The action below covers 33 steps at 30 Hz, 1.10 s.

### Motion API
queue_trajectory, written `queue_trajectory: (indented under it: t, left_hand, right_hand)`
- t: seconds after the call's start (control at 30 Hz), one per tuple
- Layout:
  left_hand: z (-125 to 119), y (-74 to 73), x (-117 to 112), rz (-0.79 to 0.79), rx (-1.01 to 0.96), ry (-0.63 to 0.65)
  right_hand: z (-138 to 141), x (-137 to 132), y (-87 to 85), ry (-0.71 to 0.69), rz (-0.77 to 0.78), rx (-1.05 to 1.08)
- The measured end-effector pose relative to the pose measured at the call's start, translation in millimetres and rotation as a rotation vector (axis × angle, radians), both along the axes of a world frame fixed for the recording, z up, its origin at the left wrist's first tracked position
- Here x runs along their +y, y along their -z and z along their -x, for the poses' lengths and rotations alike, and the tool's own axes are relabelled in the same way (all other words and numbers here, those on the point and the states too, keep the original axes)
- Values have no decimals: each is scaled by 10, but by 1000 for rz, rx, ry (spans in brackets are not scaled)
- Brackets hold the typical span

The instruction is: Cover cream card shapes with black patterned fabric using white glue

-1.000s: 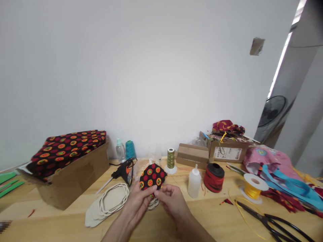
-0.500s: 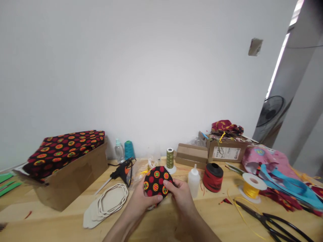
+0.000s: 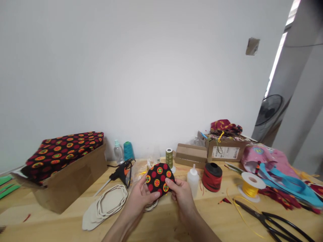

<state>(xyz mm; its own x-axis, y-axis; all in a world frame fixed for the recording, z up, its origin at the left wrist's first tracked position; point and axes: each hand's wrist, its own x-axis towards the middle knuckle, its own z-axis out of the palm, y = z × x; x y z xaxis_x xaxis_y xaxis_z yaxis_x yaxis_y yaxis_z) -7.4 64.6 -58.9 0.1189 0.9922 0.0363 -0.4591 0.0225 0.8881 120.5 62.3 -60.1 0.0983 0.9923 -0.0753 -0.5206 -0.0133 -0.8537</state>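
Both my hands hold up a small rounded piece covered in black fabric with red and orange dots (image 3: 158, 176), just above the wooden table (image 3: 222, 218). My left hand (image 3: 139, 197) grips its left and lower edge, thumb on the front. My right hand (image 3: 181, 195) pinches its right edge. Under the hands lie cream oval cardboard cut-outs (image 3: 108, 205), and one more pokes out just below the fabric piece.
A black glue gun (image 3: 122, 171), a white glue bottle (image 3: 193, 179), a green thread spool (image 3: 169, 158), a red cord roll (image 3: 212, 176), a yellow cord spool (image 3: 251, 187) and black scissors (image 3: 275, 223) lie around. At left, a cardboard box (image 3: 70, 181) carries folded dotted fabric (image 3: 60, 151).
Both hands have shifted the fabric piece slightly right and turned it; my right thumb now presses on its front right edge. The view has drifted a little.
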Motion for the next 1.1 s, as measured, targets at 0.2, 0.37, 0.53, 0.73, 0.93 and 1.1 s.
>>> queue_trajectory:
  t: [0.2,0.37,0.53,0.73,0.93,1.1]
  left_hand:
    - [32,-57,-34,59,18,44]
    - [38,-20,8,45,56,39]
    - [57,83,49,20,85,55]
    - [94,103,71,4,90,47]
    - [-6,54,8,44,128,50]
    - [-74,39,-28,87,121,40]
  right_hand:
    - [-12,6,-12,6,-39,-6]
    - [27,-8,37,35,-95,-73]
    - [107,-12,106,17,-170,-122]
    - [58,28,118,-37,-227,-166]
    - [73,-15,92,134,-200,-321]
    - [50,9,97,199,-222,-377]
